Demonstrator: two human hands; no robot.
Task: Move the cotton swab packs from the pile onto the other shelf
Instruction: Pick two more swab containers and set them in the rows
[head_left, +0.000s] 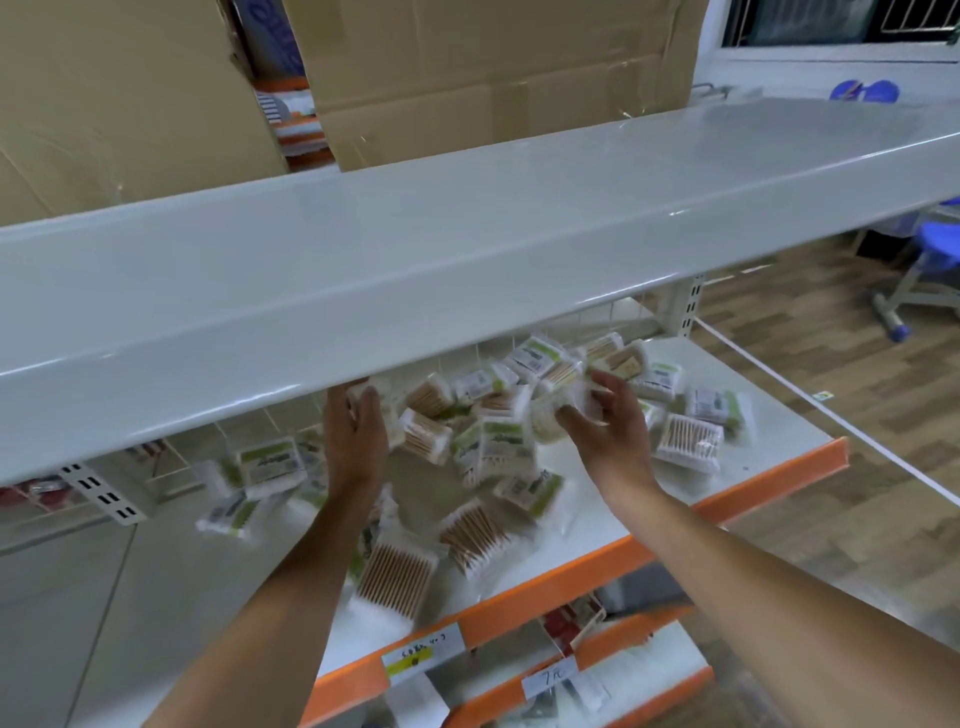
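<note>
We see both arms reaching in under the upper shelf (467, 223), a broad pale grey board that runs bare across the middle of the view. Below it lies the lower shelf (769, 447), white with an orange front edge, and on it the pile of cotton swab packs (483, 452) spreads loosely from the left side to the right, some packs label up, some showing the wooden sticks through clear wrap.

Our left hand (356, 436) is raised just under the front lip of the upper shelf, its fingers curled round a small pack (363, 392) whose top is partly hidden by that lip. Our right hand (608, 421) hovers above the middle of the pile, palm turned inward, thumb and fingers pinching a blurred whitish pack (558, 410); we cannot tell whether it is one pack or two.

A single pack (688, 441) lies flat just right of the right hand, sticks visible, and another large one (395, 577) lies near the orange edge between the two forearms. On that edge we read nothing clearly from the yellow and white price tag (423, 654), which bears handwriting. A further orange-edged shelf (649, 691) shows beneath, with a second tag (550, 678). Behind the upper shelf stand large cardboard boxes (467, 67), and at the far right a blue stool (930, 260) stands on the wooden floor (857, 415)
</note>
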